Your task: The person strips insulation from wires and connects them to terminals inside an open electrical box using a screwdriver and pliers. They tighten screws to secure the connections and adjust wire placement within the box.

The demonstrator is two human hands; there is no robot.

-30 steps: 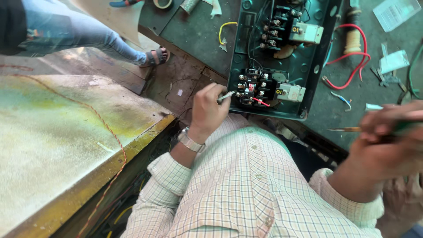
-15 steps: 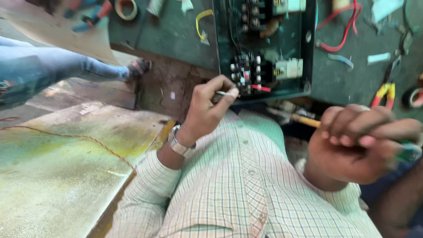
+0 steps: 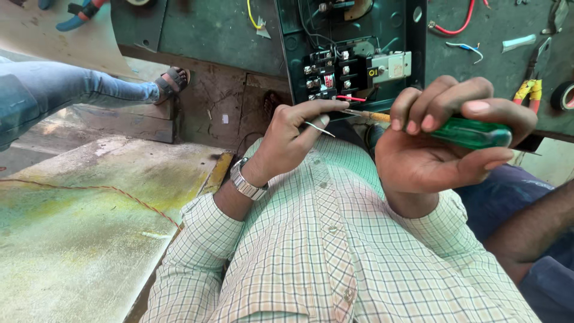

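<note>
Green metal is the counter (image 3: 209, 36), and on it we see the open switch box (image 3: 350, 54). Our right hand (image 3: 442, 146) closes around the green-handled screwdriver (image 3: 460, 131), its tip at the box's lower edge. Our left hand (image 3: 296, 140) pinches a thin white wire (image 3: 320, 128).

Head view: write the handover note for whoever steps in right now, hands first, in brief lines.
Left hand: pinches a short pale wire at the lower edge of the green switch box.
Right hand: gripped around a green-handled screwdriver, tip pointing toward the black terminal block.
Box lies open on the dark bench; pliers and black tape roll lie to the right of it.
Done: box open, wiring exposed.
Left: the pale wire is not seated in any terminal.
</note>
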